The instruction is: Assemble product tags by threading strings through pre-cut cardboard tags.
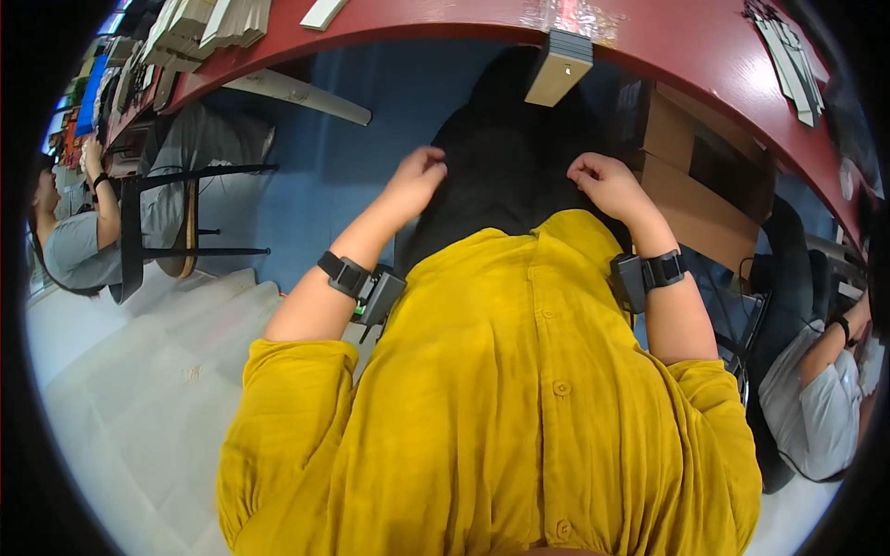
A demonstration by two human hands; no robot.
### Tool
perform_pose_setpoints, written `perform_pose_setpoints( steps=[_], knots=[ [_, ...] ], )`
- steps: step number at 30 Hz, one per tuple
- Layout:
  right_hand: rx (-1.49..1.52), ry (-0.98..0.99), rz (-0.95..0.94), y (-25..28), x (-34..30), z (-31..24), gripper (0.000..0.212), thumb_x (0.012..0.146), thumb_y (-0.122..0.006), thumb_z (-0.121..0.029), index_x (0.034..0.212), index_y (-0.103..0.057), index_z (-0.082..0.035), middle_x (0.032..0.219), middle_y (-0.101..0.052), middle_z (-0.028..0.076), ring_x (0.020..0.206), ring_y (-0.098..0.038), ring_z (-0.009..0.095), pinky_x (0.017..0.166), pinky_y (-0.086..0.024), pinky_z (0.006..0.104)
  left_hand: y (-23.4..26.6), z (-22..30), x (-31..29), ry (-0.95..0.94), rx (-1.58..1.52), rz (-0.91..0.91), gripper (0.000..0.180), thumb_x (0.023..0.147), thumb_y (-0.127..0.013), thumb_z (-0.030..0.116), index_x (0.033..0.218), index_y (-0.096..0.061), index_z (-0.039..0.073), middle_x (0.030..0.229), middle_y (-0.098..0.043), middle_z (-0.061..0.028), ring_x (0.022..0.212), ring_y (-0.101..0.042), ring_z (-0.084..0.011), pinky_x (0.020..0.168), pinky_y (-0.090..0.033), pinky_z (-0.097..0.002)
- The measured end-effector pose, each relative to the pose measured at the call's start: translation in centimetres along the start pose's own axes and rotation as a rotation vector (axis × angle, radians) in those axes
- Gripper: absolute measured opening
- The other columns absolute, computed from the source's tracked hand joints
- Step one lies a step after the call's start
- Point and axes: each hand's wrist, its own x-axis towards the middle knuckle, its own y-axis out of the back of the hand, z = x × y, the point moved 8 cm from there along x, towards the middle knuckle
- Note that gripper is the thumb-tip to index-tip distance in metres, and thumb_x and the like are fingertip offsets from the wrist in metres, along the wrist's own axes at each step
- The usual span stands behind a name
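My left hand [417, 182] rests over the left side of my lap, its thumb and fingertips a little apart with nothing between them. Across from it, my right hand [606, 184] hovers by my other thigh, fingers curled in and bare of any object. Black fabric [510, 167] covers my lap between the two. Beyond both hands, a beige and dark grey rectangular block [560, 72] juts over the edge of the red table [417, 20]. Clear plastic film [593, 20] lies right behind that block. Neither hand touches the table.
Stacks of pale strips [209, 32] lie at the table's left, with more light strips [788, 69] at the right. A cardboard box [695, 176] stands under the table. One seated person [83, 241] works at left, another [816, 398] at right. A black-framed chair [190, 218] is at left.
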Motion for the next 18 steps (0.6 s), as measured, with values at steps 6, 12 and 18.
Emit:
perform_pose_setpoints(
  steps=[6, 12, 18],
  knots=[
    [-0.049, -0.006, -0.093, -0.4, 0.5, -1.9, 0.019, 0.088, -0.055, -0.014, 0.097, -0.066, -0.002, 0.096, -0.067, 0.017, 0.088, -0.063, 0.031, 0.079, -0.050, 0.0341, -1.7, -0.7, -1.5, 0.027, -0.005, -0.103, 0.035, 0.093, -0.054, 0.033, 0.112, -0.062, 0.005, 0.095, -0.060, -0.0037, 0.082, -0.053, -0.0126, 0.069, -0.045, -0.0246],
    [-0.068, 0.186, -0.161, -2.1, 0.8, -5.6, 0.018, 0.085, -0.057, -0.014, 0.093, -0.066, -0.001, 0.093, -0.066, 0.018, 0.088, -0.063, 0.034, 0.077, -0.050, 0.0368, -3.2, 3.3, 2.3, 0.018, 0.326, -0.015, 0.031, 0.085, -0.065, 0.034, 0.086, -0.068, 0.003, 0.072, -0.064, -0.0075, 0.068, -0.059, -0.0180, 0.063, -0.047, -0.0320],
    [0.294, 0.071, -0.246, -1.8, -1.2, -6.8, 0.021, 0.090, -0.058, -0.013, 0.108, -0.062, -0.003, 0.084, -0.066, 0.005, 0.068, -0.061, 0.011, 0.061, -0.049, 0.0242, -4.5, 8.8, 0.5, -0.273, 0.333, -0.214, 0.019, 0.076, -0.073, 0.021, 0.078, -0.067, 0.004, 0.073, -0.065, -0.0136, 0.068, -0.063, -0.0264, 0.063, -0.049, -0.0344]
  ],
)
